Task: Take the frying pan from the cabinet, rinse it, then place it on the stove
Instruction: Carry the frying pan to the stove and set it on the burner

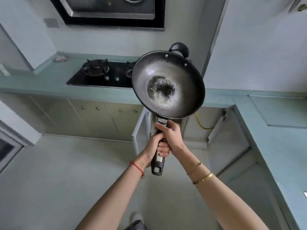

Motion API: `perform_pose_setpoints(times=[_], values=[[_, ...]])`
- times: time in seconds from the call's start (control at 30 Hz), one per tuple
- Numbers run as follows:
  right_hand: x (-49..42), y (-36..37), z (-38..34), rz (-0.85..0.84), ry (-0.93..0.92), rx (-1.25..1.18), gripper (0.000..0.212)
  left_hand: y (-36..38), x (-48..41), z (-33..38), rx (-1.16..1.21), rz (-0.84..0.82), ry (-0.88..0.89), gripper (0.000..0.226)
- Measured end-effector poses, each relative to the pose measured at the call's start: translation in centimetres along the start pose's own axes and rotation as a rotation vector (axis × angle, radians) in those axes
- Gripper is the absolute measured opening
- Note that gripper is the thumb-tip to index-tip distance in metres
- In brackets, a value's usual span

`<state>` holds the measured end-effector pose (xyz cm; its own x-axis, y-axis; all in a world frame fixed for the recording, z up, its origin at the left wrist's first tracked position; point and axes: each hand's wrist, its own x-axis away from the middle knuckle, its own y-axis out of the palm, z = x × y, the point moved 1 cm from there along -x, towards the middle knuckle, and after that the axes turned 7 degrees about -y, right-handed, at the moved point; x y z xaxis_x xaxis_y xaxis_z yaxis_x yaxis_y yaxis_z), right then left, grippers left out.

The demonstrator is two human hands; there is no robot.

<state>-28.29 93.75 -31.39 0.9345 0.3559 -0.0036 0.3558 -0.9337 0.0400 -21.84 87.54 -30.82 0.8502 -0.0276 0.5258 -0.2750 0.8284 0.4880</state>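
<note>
I hold a dark frying pan point(167, 83) in the air in front of me, its bowl tilted toward me, with a worn speckled patch in the middle. Both hands grip its long black handle: my left hand point(155, 145) lower, my right hand point(171, 136) just above it, near the bowl. A small black helper handle sticks out at the pan's far rim. Behind the pan on the counter lies the black gas stove point(99, 75), its right burner partly hidden by the pan. Below, the cabinet point(196, 130) stands with both doors open.
A range hood point(109, 10) hangs above the stove. The pale green counter point(274, 146) runs along the back and down the right side. The open cabinet doors point(141, 130) jut into the floor space. A yellow hose point(201, 124) shows inside the cabinet.
</note>
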Motion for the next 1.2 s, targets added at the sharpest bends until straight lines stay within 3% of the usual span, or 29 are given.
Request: perform_pose_setpoints(times=[0.13, 0.27, 0.43, 1.2], values=[[-2.6, 6.6, -0.1, -0.079, 0.015, -0.026, 0.019, -5.5, 0.4, 3.9, 0.015, 0.049, 0.027, 0.049], [-5.1, 11.8, -0.4, -0.148, 0.043, -0.041, 0.013, -9.8, 0.3, 7.3, 0.044, 0.056, 0.043, 0.065], [-9.2, 16.8, 0.1, -0.181, 0.078, -0.057, 0.014, -14.2, -1.2, 11.2, 0.11, 0.073, 0.069, 0.059], [-39.0, 25.5, 0.4, -0.133, 0.145, 0.022, 0.015, -23.6, -21.9, 32.6, 0.088, 0.046, 0.051, 0.063]])
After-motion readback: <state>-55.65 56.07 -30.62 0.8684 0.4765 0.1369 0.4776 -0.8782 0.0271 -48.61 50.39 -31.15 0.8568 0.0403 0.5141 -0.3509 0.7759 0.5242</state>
